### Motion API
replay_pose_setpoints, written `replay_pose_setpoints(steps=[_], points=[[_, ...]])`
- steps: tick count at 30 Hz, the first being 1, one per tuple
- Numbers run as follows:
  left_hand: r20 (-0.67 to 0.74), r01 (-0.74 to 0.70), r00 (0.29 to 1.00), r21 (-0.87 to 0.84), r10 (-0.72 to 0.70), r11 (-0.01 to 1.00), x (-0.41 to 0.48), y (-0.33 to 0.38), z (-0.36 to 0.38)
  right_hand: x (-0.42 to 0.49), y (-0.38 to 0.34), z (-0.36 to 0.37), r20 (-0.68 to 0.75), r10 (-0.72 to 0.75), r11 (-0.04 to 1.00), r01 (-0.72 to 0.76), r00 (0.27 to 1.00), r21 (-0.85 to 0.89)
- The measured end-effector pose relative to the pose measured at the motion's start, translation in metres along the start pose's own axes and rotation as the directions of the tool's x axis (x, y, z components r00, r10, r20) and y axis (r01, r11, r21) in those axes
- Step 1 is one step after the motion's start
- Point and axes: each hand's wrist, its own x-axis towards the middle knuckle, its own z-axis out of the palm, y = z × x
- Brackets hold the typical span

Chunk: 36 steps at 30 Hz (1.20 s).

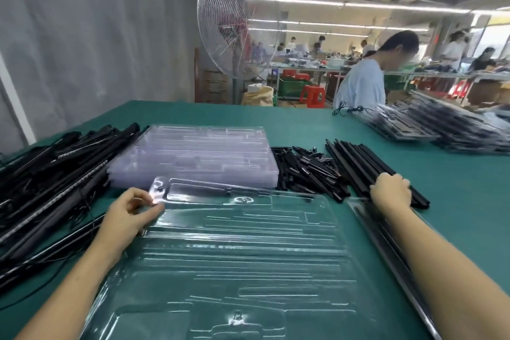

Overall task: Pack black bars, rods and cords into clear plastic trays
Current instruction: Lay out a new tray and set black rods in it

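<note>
Now, left hand (129, 212) fingers pinching glossy clear tray (248, 257) corner, right hand (390, 190) fingers curled round slim black bars (356, 163)

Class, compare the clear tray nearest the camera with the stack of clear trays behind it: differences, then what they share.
The front tray is one sheet; the stack is many layered. The front tray looks see-through, with the green table showing beneath; the stack looks milky lilac. The left hand pinches the front tray's corner; nothing touches the stack. Both are moulded plastic with long slots.
</note>
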Motion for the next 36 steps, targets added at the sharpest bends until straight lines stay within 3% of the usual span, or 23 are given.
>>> replay_pose_setpoints(steps=[4,9,11,16,18,20,21,23,25,27,30,32,34,36], points=[[-0.030,-0.045,0.999,-0.041,0.044,0.998,0.001,-0.002,0.002,0.007,0.000,-0.006,0.049,0.139,0.982,-0.144,0.989,0.122],[-0.048,-0.133,0.990,0.058,0.136,0.989,0.003,0.000,0.002,0.009,0.003,-0.011,0.141,0.230,0.955,-0.251,0.963,0.160],[-0.056,-0.158,0.984,0.147,0.168,0.976,0.003,0.003,0.005,0.006,0.001,-0.012,0.119,0.269,0.931,-0.290,0.956,0.223],[-0.121,-0.153,0.970,0.364,0.209,0.919,-0.004,0.014,0.016,-0.019,-0.019,-0.012,-0.060,0.255,0.914,-0.221,0.965,0.342],[-0.084,-0.167,0.972,0.412,0.219,0.896,-0.007,0.019,0.017,-0.036,-0.037,-0.015,-0.082,0.299,0.822,-0.212,0.951,0.529],[-0.004,-0.171,0.981,0.462,0.194,0.870,-0.007,0.023,0.015,-0.055,-0.058,-0.021,0.044,0.328,0.578,-0.238,0.944,0.780],[0.037,-0.163,0.985,0.504,0.168,0.848,-0.007,0.024,0.014,-0.067,-0.068,-0.024,0.148,0.269,0.410,-0.253,0.952,0.877],[0.110,-0.159,0.987,0.624,0.115,0.765,-0.005,0.028,0.011,-0.094,-0.084,-0.035,0.352,0.015,0.115,-0.352,0.936,0.929],[0.126,-0.164,0.986,0.704,0.105,0.691,-0.006,0.036,0.012,-0.123,-0.096,-0.043,0.463,-0.289,-0.012,-0.487,0.838,0.873],[0.129,-0.228,0.973,0.641,0.189,0.733,-0.014,0.054,0.017,-0.150,-0.107,-0.046,0.454,-0.499,-0.022,-0.535,0.738,0.845],[0.202,-0.279,0.954,0.332,0.221,0.901,-0.038,0.100,0.029,-0.188,-0.125,-0.048,0.399,-0.642,0.093,-0.450,0.655,0.888],[0.403,-0.243,0.901,0.163,0.160,0.956,-0.056,0.124,0.036,-0.208,-0.134,-0.047,0.359,-0.674,0.148,-0.358,0.646,0.922],[0.569,-0.261,0.814,0.184,0.114,0.947,-0.070,0.132,0.043,-0.220,-0.136,-0.045,0.307,-0.684,0.158,-0.277,0.662,0.948],[0.637,-0.286,0.765,0.208,0.092,0.936,-0.076,0.132,0.047,-0.225,-0.133,-0.043,0.258,-0.688,0.192,-0.172,0.678,0.966]])
